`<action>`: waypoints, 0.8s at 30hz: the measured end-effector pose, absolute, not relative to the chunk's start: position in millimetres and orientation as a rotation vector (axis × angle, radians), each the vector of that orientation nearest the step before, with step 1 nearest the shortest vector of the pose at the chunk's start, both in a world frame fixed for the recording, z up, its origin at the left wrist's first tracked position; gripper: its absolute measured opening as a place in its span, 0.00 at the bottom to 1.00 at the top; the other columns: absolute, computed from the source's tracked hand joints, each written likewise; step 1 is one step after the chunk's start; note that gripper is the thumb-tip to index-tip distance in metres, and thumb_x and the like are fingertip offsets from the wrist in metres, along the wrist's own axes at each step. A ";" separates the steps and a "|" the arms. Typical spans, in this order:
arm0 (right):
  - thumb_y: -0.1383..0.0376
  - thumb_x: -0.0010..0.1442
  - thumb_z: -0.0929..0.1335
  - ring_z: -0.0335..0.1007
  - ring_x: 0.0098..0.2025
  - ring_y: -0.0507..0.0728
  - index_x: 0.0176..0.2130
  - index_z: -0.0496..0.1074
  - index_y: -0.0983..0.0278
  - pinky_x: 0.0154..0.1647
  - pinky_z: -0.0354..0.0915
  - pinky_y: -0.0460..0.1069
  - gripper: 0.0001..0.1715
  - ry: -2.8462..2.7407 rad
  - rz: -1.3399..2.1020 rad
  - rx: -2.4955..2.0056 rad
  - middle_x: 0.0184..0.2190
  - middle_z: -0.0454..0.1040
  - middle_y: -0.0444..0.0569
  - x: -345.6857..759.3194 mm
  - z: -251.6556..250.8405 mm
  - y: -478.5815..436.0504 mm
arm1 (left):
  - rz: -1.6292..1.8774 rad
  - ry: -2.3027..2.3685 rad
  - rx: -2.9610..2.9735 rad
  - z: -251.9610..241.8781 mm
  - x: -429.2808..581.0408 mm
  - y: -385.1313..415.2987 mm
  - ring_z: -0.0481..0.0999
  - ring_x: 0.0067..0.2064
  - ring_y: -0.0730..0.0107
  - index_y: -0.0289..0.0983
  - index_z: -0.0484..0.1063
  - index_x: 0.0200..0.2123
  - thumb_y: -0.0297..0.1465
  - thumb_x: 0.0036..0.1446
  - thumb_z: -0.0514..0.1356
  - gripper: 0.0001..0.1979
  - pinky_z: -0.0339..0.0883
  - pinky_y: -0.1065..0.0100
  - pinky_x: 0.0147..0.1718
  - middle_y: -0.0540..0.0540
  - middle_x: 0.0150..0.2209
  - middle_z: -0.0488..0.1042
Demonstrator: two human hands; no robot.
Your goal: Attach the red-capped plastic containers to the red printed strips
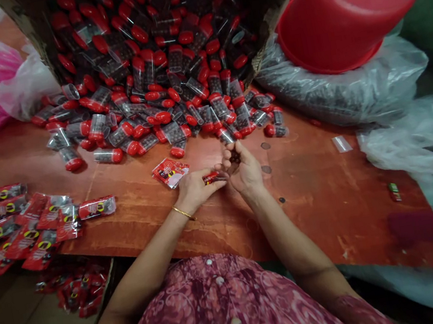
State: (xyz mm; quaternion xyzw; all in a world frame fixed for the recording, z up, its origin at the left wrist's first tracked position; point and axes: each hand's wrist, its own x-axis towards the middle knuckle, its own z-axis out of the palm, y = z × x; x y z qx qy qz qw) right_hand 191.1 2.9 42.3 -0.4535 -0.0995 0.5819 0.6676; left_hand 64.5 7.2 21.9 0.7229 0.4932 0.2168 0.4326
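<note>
Wrapper (211, 177) sits pinched at fingertips of left hand (195, 189), right hand (244, 171) clasping tube (234, 154).

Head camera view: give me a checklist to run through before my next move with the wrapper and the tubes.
1. The left hand grips the red wrapper at its fingertips: ok.
2. The right hand is curled around a small dark item; whether it is a tube: cannot tell.
3. Both hands meet above the table, short of the tube pile: ok.
4. The spare wrappers lie on the table beside the left hand: ok.
5. The packed sachets lie at the left, apart from the tube pile: ok.
6. The red bucket sits tilted on a plastic bag; steadiness: cannot tell.
</note>
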 end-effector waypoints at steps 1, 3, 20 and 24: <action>0.60 0.61 0.63 0.56 0.13 0.44 0.24 0.66 0.63 0.25 0.71 0.43 0.16 -0.257 1.311 -1.031 0.15 0.65 0.35 191.1 42.8 1.4 | 0.512 1.213 1.802 23.5 64.5 7.8 0.72 0.30 0.65 0.40 0.79 0.36 0.42 0.45 0.64 0.16 0.57 0.71 0.29 0.49 0.27 0.77; 0.60 0.61 0.63 0.56 0.13 0.44 0.25 0.66 0.63 0.24 0.70 0.43 0.16 -0.308 1.312 -1.042 0.15 0.65 0.35 190.5 43.3 -2.0 | 0.460 1.211 1.781 27.0 64.8 8.8 0.71 0.30 0.66 0.38 0.79 0.33 0.42 0.43 0.64 0.16 0.56 0.71 0.27 0.49 0.25 0.76; 0.54 0.57 0.64 0.69 0.24 0.49 0.30 0.68 0.60 0.35 0.70 0.48 0.12 -0.455 1.287 -0.962 0.22 0.71 0.39 184.1 41.0 -18.8 | 0.582 1.106 1.451 23.5 58.6 3.7 0.73 0.29 0.67 0.35 0.78 0.28 0.36 0.37 0.68 0.13 0.64 0.70 0.29 0.48 0.25 0.77; 0.61 0.47 0.72 0.71 0.39 0.52 0.35 0.72 0.59 0.43 0.67 0.47 0.12 -0.747 1.165 -1.042 0.35 0.75 0.43 187.9 30.7 -30.8 | 0.796 1.062 1.126 23.5 52.3 0.2 0.72 0.26 0.71 0.34 0.77 0.26 0.33 0.36 0.69 0.11 0.66 0.70 0.28 0.48 0.24 0.77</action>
